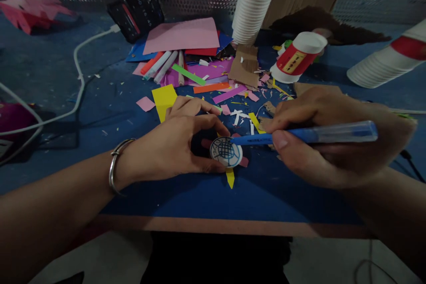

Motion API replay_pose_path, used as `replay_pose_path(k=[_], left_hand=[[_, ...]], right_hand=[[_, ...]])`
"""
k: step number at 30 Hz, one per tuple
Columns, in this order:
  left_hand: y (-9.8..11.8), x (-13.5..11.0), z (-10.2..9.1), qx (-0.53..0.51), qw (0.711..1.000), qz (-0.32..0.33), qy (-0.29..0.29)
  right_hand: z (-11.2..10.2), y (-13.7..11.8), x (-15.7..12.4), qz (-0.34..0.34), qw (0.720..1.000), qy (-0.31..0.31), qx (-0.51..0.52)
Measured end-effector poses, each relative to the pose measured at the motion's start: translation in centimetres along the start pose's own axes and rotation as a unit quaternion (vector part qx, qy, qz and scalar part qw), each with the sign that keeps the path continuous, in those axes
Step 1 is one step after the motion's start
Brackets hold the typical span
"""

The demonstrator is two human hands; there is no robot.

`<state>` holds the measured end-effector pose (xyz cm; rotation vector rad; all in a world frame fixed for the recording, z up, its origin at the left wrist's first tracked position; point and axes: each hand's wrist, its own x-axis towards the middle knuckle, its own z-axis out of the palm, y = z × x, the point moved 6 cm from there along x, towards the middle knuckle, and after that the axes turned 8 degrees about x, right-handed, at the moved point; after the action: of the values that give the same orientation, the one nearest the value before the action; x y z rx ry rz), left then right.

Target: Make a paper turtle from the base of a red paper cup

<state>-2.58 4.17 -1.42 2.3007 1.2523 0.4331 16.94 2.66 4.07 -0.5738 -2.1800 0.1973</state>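
Between the thumb and forefinger of my left hand [176,142] is a small round white paper disc [226,152], gripped by its left edge. Blue lines on it form a grid inside a ring, with marks near the rim. Pink tabs and a pointed yellow strip [230,178] stick out from under the disc. My right hand [309,137] is closed around a blue pen [299,136] with a clear rear barrel. The pen's tip is at the disc's upper right edge; whether it touches I cannot tell.
Paper scraps [239,117] and colored strips lie beyond my hands. Markers [163,66] sit by a pink sheet [183,35]. Stacked paper cups [253,6], a red-and-white cup [297,57] and cardboard stand behind. A white cable [78,66] runs to a black device [136,13] at left.
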Motion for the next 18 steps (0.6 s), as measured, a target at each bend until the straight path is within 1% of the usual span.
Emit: replay_pose_path(k=[10, 14, 18], left_hand=[[0.03, 0.01, -0.08, -0.005, 1.0, 0.007, -0.002], [0.06, 0.06, -0.05, -0.01, 1.0, 0.013, -0.003], [0.13, 0.11, -0.08, -0.006, 1.0, 0.018, -0.002]], right_hand=[[-0.09, 0.05, -0.13, 0.004, 1.0, 0.012, 0.005], [-0.11, -0.12, 0.11, 0.001, 0.999, 0.023, 0.026], [0.24, -0.43, 0.31, -0.005, 1.0, 0.003, 0.0]])
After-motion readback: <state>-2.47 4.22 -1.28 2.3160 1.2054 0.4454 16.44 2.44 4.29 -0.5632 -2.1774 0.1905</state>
